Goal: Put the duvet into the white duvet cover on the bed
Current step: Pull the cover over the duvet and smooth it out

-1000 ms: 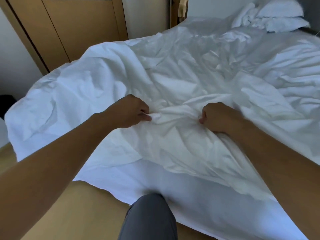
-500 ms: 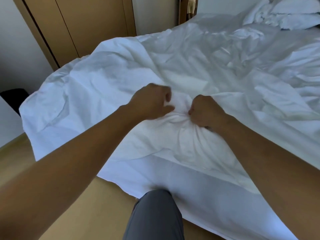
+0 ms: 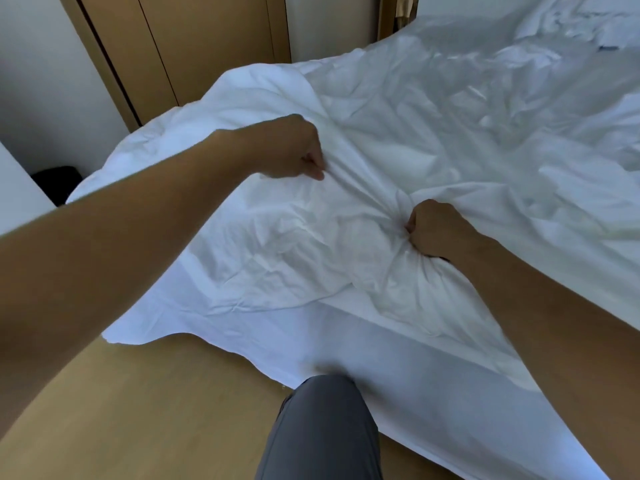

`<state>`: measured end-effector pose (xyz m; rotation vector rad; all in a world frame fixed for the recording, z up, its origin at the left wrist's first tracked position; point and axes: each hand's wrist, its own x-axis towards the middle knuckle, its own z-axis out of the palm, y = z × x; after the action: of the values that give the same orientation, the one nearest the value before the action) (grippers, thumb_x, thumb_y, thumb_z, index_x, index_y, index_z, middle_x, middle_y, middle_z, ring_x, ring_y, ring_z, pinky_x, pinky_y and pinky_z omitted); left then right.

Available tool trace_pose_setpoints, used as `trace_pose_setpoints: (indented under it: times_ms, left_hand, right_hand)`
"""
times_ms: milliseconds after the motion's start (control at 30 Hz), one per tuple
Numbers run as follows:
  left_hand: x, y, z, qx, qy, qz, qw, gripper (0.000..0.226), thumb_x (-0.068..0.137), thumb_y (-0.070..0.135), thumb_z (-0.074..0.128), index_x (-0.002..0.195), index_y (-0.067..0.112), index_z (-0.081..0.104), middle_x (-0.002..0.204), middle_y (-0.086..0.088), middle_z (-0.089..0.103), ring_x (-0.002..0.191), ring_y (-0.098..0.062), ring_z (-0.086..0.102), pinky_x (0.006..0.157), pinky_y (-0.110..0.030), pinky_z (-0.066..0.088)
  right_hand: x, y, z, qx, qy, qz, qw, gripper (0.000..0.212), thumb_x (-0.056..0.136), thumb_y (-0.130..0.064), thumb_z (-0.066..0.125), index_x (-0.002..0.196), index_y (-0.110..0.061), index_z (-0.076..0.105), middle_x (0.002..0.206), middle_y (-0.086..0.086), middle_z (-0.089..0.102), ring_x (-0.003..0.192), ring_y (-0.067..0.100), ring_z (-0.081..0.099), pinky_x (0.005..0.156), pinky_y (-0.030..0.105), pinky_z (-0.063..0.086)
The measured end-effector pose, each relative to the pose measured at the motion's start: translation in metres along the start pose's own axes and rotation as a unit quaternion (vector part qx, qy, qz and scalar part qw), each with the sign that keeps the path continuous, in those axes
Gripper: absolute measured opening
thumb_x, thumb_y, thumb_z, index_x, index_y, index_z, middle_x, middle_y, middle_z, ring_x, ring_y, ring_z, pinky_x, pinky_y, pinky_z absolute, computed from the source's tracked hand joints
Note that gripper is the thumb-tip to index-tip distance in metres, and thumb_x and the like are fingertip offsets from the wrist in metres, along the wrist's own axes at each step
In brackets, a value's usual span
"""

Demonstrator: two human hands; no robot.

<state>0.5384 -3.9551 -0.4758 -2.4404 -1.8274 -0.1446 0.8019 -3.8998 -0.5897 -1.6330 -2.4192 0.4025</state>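
Observation:
A crumpled white duvet cover (image 3: 398,109) lies spread over the bed, its near edge hanging over the bed's side. My left hand (image 3: 294,148) pinches a fold of the cover, stretched out toward the bed's left corner. My right hand (image 3: 434,228) grips a gathered bunch of the same fabric nearer to me, with creases radiating from the fist. I cannot tell the duvet apart from the cover in this white bedding; whatever is inside is hidden.
A white sheet (image 3: 398,368) hangs down the bed's side to the wooden floor (image 3: 145,410). My grey-trousered leg (image 3: 322,431) stands against the bed. Wooden wardrobe doors (image 3: 207,43) rise behind the bed's left corner. More rumpled bedding (image 3: 571,15) lies at the far right.
My left hand has left its place beside the right hand and moved away to the left and farther out, pinching fabric there. My right hand keeps its grip on the bunch.

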Motion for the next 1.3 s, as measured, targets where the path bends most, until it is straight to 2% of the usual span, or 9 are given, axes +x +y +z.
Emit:
trace_pose_setpoints:
  times_ms: [200,400,500,633,833,967,1133,1200,1300]
  left_hand:
    - [0.034,-0.004,-0.011,-0.010,-0.131,-0.057,0.990,0.015,0.096,0.028,0.066,0.087,0.034,0.077,0.064,0.014,0.071,0.057,-0.002,0.067,0.064,-0.018,0.047]
    - [0.048,-0.007,0.053,0.079,-0.285,-0.076,0.952,0.020,0.086,0.006,0.060,0.093,0.018,0.075,0.095,-0.003,0.074,0.091,-0.024,0.068,0.088,-0.039,0.055]
    - [0.040,-0.006,0.081,0.054,-0.320,-0.133,0.936,0.032,0.080,0.001,0.048,0.098,0.012,0.073,0.098,-0.012,0.072,0.082,-0.030,0.069,0.067,-0.035,0.059]
    - [0.031,-0.003,0.086,-0.025,-0.288,-0.203,0.936,0.032,0.094,0.011,0.041,0.107,0.014,0.070,0.114,-0.009,0.068,0.101,-0.031,0.065,0.092,-0.045,0.055]
    - [0.016,-0.010,0.105,-0.232,-0.187,-0.338,0.893,0.036,0.103,0.039,0.047,0.124,0.016,0.066,0.122,-0.001,0.062,0.111,-0.023,0.058,0.103,-0.039,0.045]
    - [0.018,-0.018,0.123,-0.290,-0.128,-0.321,0.893,0.027,0.103,0.042,0.051,0.102,0.022,0.068,0.098,0.005,0.063,0.080,-0.009,0.055,0.069,-0.022,0.043]
    - [0.034,-0.030,0.134,-0.261,-0.109,-0.250,0.926,0.041,0.099,0.044,0.055,0.069,0.016,0.061,0.069,0.002,0.058,0.062,-0.012,0.051,0.056,-0.025,0.039]
    - [0.041,-0.034,0.135,-0.228,-0.116,-0.213,0.943,0.041,0.100,0.045,0.053,0.071,0.017,0.064,0.080,-0.002,0.065,0.069,-0.012,0.055,0.059,-0.025,0.039]
    - [0.049,-0.042,0.139,-0.203,-0.140,-0.152,0.957,0.044,0.101,0.049,0.047,0.119,0.016,0.069,0.132,-0.010,0.063,0.115,-0.025,0.058,0.091,-0.029,0.040]
  right_hand:
    - [0.001,0.001,0.002,0.006,-0.039,-0.003,0.999,0.018,0.094,-0.011,0.058,0.096,0.000,0.072,0.095,0.018,0.070,0.094,0.033,0.065,0.078,0.033,0.050]
    - [0.009,0.004,0.008,0.005,-0.093,-0.035,0.995,0.016,0.095,-0.011,0.054,0.082,-0.005,0.061,0.081,0.011,0.061,0.082,0.027,0.059,0.072,0.030,0.044]
    - [0.010,0.003,0.011,-0.011,-0.101,-0.065,0.993,0.019,0.093,-0.008,0.051,0.077,-0.007,0.060,0.088,0.017,0.066,0.086,0.031,0.062,0.073,0.029,0.042]
    - [0.010,0.006,0.015,-0.010,-0.099,-0.086,0.991,0.018,0.093,-0.005,0.051,0.094,0.000,0.068,0.102,0.021,0.069,0.097,0.034,0.066,0.074,0.027,0.041]
    - [0.029,0.017,0.021,0.013,-0.133,-0.094,0.987,0.036,0.092,-0.004,0.053,0.060,-0.019,0.047,0.066,0.000,0.048,0.078,0.021,0.053,0.064,0.027,0.036]
    - [0.040,0.021,0.028,0.016,-0.143,-0.092,0.985,0.029,0.090,-0.004,0.056,0.065,-0.017,0.054,0.070,0.001,0.055,0.078,0.023,0.057,0.068,0.028,0.037]
    - [0.042,0.020,0.026,0.010,-0.143,-0.068,0.987,0.012,0.094,-0.006,0.055,0.084,-0.010,0.060,0.087,0.009,0.060,0.086,0.025,0.056,0.073,0.033,0.041]
    - [0.041,0.017,0.022,0.000,-0.156,-0.047,0.987,0.009,0.094,-0.002,0.052,0.090,-0.005,0.061,0.095,0.013,0.062,0.083,0.022,0.054,0.075,0.033,0.040]
    - [0.036,0.005,0.008,-0.032,-0.206,0.013,0.978,0.010,0.094,-0.002,0.052,0.096,-0.006,0.061,0.106,0.012,0.062,0.089,0.020,0.054,0.086,0.035,0.043]
